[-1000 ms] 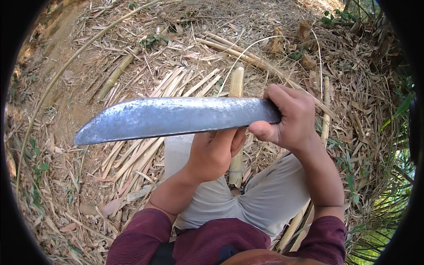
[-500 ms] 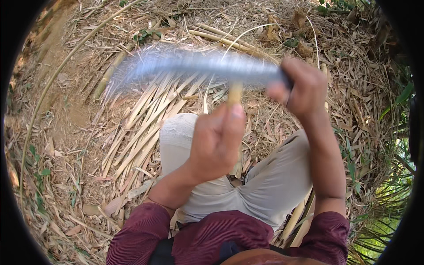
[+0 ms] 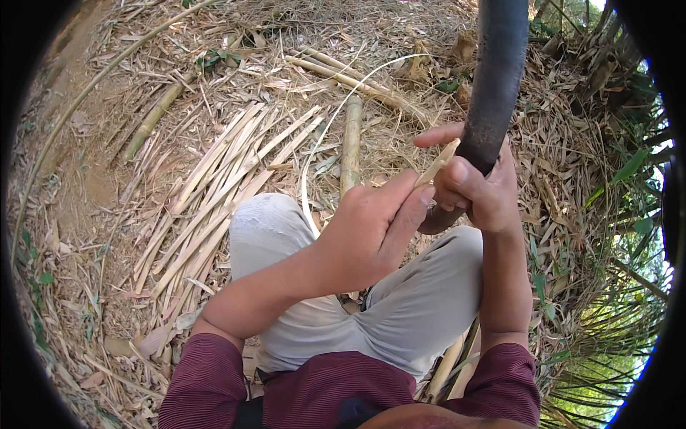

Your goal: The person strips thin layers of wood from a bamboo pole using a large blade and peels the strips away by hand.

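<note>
My right hand [image 3: 480, 187] grips the handle of a large dark-bladed knife [image 3: 493, 79], whose blade now points up and away toward the top of the view. My left hand [image 3: 368, 229] pinches a thin pale bamboo strip [image 3: 437, 163] between thumb and fingers, its tip resting against the knife near my right thumb. Both hands are close together above my knees, which are in light grey trousers [image 3: 421, 307]. A thin curved sliver [image 3: 314, 161] arcs up from the left hand over the ground.
A pile of split bamboo slats [image 3: 214, 193] lies fanned out on the ground to the left. A thicker bamboo stick [image 3: 350, 143] lies ahead of my knee. Dry leaves and straw cover the ground; green plants [image 3: 622, 286] stand at the right.
The knife has swung from lying crosswise with the blade pointing left to pointing up and away. My left hand has turned and now pinches the strip against the knife.
</note>
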The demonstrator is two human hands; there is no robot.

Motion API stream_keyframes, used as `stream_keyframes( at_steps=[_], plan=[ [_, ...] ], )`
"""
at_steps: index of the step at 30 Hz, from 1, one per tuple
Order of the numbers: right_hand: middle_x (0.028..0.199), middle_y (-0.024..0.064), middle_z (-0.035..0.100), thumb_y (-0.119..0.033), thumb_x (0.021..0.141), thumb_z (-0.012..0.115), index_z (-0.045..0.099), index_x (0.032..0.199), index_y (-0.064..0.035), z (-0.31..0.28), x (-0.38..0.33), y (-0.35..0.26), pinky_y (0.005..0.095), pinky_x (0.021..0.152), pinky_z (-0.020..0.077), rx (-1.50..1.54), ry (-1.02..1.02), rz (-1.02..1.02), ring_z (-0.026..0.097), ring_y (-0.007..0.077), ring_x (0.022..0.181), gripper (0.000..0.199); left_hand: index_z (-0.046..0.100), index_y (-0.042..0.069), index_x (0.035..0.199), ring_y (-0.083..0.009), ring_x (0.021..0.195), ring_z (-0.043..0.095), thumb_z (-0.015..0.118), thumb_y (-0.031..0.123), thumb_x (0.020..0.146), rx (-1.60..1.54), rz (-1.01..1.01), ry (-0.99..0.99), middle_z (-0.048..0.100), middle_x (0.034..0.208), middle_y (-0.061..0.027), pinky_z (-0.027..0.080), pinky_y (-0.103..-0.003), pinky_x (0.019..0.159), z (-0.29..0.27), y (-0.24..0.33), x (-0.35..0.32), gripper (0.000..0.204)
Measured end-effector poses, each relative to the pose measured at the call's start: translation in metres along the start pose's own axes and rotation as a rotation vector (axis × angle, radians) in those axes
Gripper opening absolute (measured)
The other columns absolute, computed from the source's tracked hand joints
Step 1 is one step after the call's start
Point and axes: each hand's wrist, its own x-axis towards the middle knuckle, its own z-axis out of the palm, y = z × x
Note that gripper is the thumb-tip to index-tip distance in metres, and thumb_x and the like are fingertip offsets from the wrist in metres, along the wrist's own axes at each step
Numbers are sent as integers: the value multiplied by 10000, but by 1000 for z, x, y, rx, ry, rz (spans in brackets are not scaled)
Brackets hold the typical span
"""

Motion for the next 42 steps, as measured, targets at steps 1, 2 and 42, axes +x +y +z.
stream_keyframes(
  at_steps=[1,2,42],
  plan=[
    [541,-24,512,-355,882,736,685,1008,23,3,-1,-2,203,434,345,-37,25,23,462,51,455,401,497,-20,864,-352,511,585,481,118,1007,-9,9,-19,544,593,-188,399,-402,466,1,-3,3,199],
    [544,-18,524,-318,879,749,693,977,22,5,0,-3,203,435,347,-74,50,46,466,53,456,359,497,-21,864,-365,524,590,474,124,1010,-18,17,-38,550,597,-195,405,-409,474,1,-6,6,206],
    [534,68,559,-678,774,664,565,612,-77,17,6,39,348,399,435,-1123,189,-460,571,238,427,631,547,26,943,-44,554,354,403,331,1066,-151,-303,164,437,643,24,285,-236,489,-28,-33,0,359]
  ],
)
